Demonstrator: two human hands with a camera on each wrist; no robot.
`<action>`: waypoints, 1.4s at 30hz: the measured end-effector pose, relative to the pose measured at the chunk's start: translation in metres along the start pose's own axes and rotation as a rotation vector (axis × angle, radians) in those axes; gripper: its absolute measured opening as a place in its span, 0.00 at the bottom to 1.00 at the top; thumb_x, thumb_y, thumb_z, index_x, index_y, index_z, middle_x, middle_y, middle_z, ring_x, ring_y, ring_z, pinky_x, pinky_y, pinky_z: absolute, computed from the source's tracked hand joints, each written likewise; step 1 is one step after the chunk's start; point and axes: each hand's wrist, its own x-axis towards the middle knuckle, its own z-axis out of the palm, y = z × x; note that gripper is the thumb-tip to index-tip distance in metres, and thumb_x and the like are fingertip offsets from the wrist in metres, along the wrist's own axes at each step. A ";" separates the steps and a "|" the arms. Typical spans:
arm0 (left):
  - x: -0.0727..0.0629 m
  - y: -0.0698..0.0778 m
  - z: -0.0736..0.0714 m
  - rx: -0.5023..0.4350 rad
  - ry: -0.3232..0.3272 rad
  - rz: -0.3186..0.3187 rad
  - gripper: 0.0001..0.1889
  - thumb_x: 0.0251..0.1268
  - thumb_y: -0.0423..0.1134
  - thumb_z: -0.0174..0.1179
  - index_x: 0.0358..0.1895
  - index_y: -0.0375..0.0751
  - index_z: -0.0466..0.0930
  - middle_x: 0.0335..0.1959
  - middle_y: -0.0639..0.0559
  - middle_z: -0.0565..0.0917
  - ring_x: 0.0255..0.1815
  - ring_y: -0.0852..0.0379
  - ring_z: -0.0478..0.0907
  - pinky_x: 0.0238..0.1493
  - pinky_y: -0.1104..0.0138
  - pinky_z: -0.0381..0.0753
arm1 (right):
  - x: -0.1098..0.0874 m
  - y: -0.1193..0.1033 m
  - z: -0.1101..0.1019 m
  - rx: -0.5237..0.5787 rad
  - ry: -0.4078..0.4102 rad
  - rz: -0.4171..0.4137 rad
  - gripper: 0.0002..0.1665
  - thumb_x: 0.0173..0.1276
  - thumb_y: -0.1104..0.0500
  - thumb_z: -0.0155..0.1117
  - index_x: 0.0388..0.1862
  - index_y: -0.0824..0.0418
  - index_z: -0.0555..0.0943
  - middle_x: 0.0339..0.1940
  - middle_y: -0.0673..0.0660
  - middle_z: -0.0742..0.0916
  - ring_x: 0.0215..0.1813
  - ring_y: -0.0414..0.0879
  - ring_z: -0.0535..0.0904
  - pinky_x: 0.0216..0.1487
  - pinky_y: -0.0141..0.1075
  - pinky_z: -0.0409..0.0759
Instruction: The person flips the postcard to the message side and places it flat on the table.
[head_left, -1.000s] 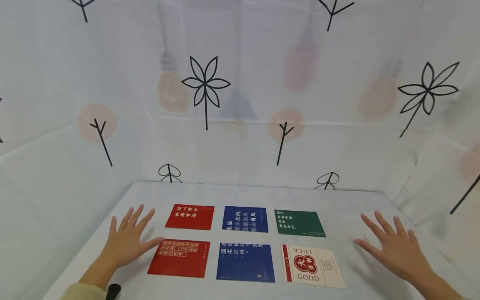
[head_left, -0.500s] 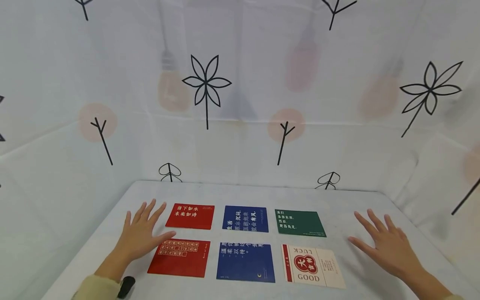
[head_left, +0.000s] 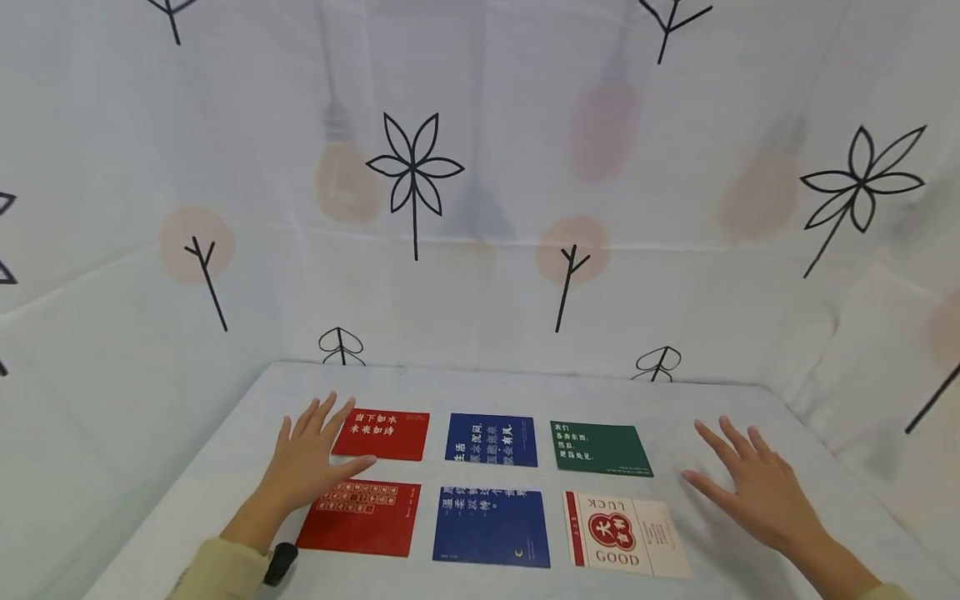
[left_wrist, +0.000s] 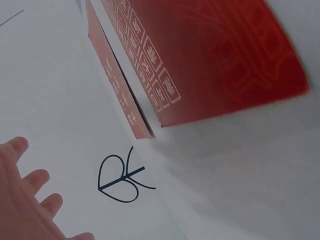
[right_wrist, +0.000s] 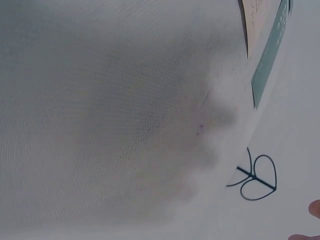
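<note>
Two rows of cards lie flat on a white table. In the back row are a red card [head_left: 384, 440], a blue card [head_left: 491, 440] and a green card [head_left: 602, 448]. The front row holds a red card with boxed characters [head_left: 367, 525], a blue card with a small moon [head_left: 491, 533] and a cream card reading LUCK and GOOD [head_left: 660, 537]. My left hand [head_left: 303, 462], fingers spread, hovers over the left edges of both red cards and holds nothing. To the right of the cream and green cards, my right hand [head_left: 761, 492] is held with fingers extended and nothing in it.
The white tabletop [head_left: 697, 408] ends at a white cloth backdrop [head_left: 480, 308] printed with flowers, twigs and bulbs. Cloth also hangs at both sides. A black object [head_left: 281, 564] sits at my left sleeve [head_left: 225, 571].
My left hand has moved right and slightly forward, over the edges of the red cards. The right hand has shifted a little left, towards the cards. The cards have stayed in place.
</note>
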 end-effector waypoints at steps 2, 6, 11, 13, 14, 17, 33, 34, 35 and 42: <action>0.002 0.003 0.002 -0.017 -0.001 0.000 0.49 0.47 0.65 0.62 0.71 0.44 0.57 0.70 0.37 0.55 0.70 0.36 0.45 0.62 0.35 0.38 | 0.000 -0.002 0.001 0.009 0.000 -0.008 0.48 0.60 0.36 0.59 0.72 0.57 0.56 0.67 0.73 0.61 0.65 0.76 0.49 0.52 0.74 0.50; 0.005 0.009 0.007 -0.028 0.006 0.004 0.50 0.45 0.66 0.63 0.71 0.45 0.57 0.70 0.38 0.55 0.70 0.36 0.46 0.63 0.35 0.39 | 0.002 -0.004 0.003 0.028 0.005 -0.013 0.48 0.60 0.37 0.59 0.73 0.56 0.55 0.68 0.73 0.61 0.66 0.75 0.49 0.52 0.73 0.50; 0.011 0.019 0.010 -0.030 0.008 0.015 0.52 0.43 0.68 0.63 0.71 0.45 0.57 0.70 0.39 0.56 0.70 0.37 0.47 0.63 0.36 0.41 | 0.003 -0.009 0.005 0.061 0.016 -0.020 0.47 0.61 0.37 0.59 0.73 0.56 0.56 0.67 0.73 0.62 0.66 0.74 0.50 0.53 0.72 0.51; 0.013 0.024 0.011 -0.038 0.006 0.020 0.52 0.42 0.68 0.63 0.71 0.46 0.57 0.70 0.39 0.56 0.70 0.37 0.47 0.63 0.36 0.41 | 0.003 -0.010 0.006 0.069 0.021 -0.020 0.47 0.61 0.37 0.59 0.72 0.56 0.57 0.67 0.73 0.63 0.66 0.74 0.51 0.53 0.71 0.52; 0.014 0.026 0.012 -0.044 0.004 0.023 0.52 0.41 0.67 0.64 0.71 0.46 0.57 0.70 0.39 0.57 0.70 0.38 0.47 0.64 0.37 0.42 | 0.004 -0.011 0.006 0.071 0.025 -0.019 0.47 0.60 0.37 0.59 0.72 0.56 0.58 0.66 0.73 0.63 0.66 0.73 0.52 0.53 0.71 0.53; 0.017 0.033 0.014 -0.057 -0.002 0.036 0.52 0.41 0.67 0.64 0.71 0.46 0.57 0.70 0.40 0.57 0.70 0.39 0.48 0.64 0.37 0.42 | 0.006 -0.013 0.007 0.081 0.024 -0.013 0.47 0.60 0.37 0.60 0.71 0.57 0.58 0.66 0.73 0.64 0.65 0.73 0.52 0.52 0.71 0.53; 0.028 0.068 0.018 -0.101 -0.030 0.078 0.52 0.41 0.65 0.66 0.72 0.49 0.56 0.71 0.44 0.56 0.70 0.41 0.50 0.62 0.39 0.55 | 0.016 -0.028 0.009 0.135 -0.013 -0.005 0.47 0.60 0.38 0.61 0.71 0.60 0.58 0.66 0.74 0.63 0.65 0.73 0.53 0.53 0.73 0.51; 0.029 0.070 0.018 -0.105 -0.030 0.077 0.52 0.41 0.65 0.66 0.72 0.49 0.56 0.71 0.44 0.56 0.70 0.41 0.50 0.61 0.39 0.56 | 0.016 -0.028 0.009 0.140 -0.022 -0.002 0.47 0.60 0.38 0.61 0.71 0.60 0.58 0.66 0.74 0.62 0.65 0.73 0.53 0.53 0.73 0.51; 0.029 0.072 0.019 -0.107 -0.028 0.078 0.52 0.41 0.65 0.66 0.72 0.49 0.56 0.71 0.44 0.57 0.70 0.41 0.50 0.60 0.38 0.57 | 0.017 -0.029 0.010 0.143 -0.029 0.000 0.47 0.60 0.38 0.60 0.71 0.60 0.58 0.67 0.74 0.62 0.65 0.73 0.53 0.53 0.73 0.51; 0.035 0.086 0.021 -0.105 -0.011 0.109 0.52 0.40 0.66 0.66 0.71 0.50 0.57 0.70 0.44 0.58 0.70 0.42 0.53 0.61 0.40 0.58 | 0.019 -0.032 0.013 0.170 -0.052 0.011 0.48 0.59 0.37 0.61 0.71 0.59 0.58 0.68 0.73 0.61 0.65 0.72 0.53 0.54 0.73 0.51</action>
